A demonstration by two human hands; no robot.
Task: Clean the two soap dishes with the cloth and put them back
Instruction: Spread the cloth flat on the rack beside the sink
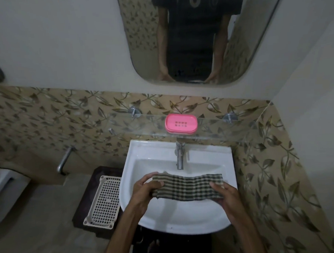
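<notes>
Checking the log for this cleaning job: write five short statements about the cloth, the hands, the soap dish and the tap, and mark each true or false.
1. Both hands hold the checked cloth over the sink. True: the left hand grips one end, the right hand the other.
2. The pink soap dish lies in the sink basin. False: it sits on the glass shelf above the sink.
3. A bar of soap lies in the pink dish. False: the dish shows only its drain holes.
4. Water runs from the tap. False: no stream is visible.
5. A perforated plastic tray lies beside the sink, to the left. True.
</notes>
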